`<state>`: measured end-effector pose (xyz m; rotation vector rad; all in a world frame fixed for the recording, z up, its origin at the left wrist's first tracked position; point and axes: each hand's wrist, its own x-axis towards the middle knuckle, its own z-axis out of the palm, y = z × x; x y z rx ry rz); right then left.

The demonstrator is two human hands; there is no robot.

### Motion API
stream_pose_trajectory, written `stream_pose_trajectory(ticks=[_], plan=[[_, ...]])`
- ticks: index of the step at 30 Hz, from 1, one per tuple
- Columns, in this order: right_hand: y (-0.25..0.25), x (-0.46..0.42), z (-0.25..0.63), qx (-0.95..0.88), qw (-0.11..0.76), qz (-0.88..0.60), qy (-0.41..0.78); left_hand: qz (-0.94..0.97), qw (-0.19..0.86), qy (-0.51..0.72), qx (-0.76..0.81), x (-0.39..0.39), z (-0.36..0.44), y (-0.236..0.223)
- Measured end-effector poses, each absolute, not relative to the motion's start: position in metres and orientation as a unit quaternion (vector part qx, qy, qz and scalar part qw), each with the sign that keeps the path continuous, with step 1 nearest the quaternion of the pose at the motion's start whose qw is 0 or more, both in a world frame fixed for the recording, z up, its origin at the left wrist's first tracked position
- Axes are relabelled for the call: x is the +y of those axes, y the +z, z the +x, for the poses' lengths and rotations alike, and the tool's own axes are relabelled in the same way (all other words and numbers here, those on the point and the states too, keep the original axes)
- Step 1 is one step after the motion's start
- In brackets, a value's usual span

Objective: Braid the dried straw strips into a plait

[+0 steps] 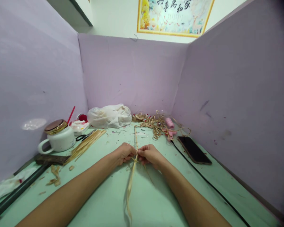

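Note:
A thin braided straw cord [136, 137] runs away from me down the middle of the green table. Where its braid gives way to loose strands, my left hand [126, 153] and my right hand [149, 155] meet, fingers pinched on the straw from either side. One long flat straw strand [130, 183] trails from between them toward the near edge. A thinner strand [148, 174] hangs below my right hand. Short ends poke out between the fingertips, and the exact crossing there is too small to make out.
At left are a hammer [46, 162], a white mug [61, 138], scissors [84, 136] and a straw bundle [88, 143]. A white plastic bag [110, 116], tangled braided cords [153, 124] and a pink thread spool [169, 123] lie behind. A phone [194, 150] and black cable [203, 188] lie right.

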<state>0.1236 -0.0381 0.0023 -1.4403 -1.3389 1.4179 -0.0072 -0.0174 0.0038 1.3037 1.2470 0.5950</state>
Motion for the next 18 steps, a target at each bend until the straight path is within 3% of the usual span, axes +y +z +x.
stream_pose_trajectory(ticks=[11, 18], plan=[[-0.008, -0.032, 0.127, -0.517, 0.372, -0.569, 0.521, 0.677, 0.523, 0.166, 0.49, -0.014, -0.018, 0.012], [-0.012, -0.032, 0.127, -0.551, 0.345, -0.595, 0.473, 0.687, 0.515, 0.083, 0.506, 0.011, -0.066, 0.034]])
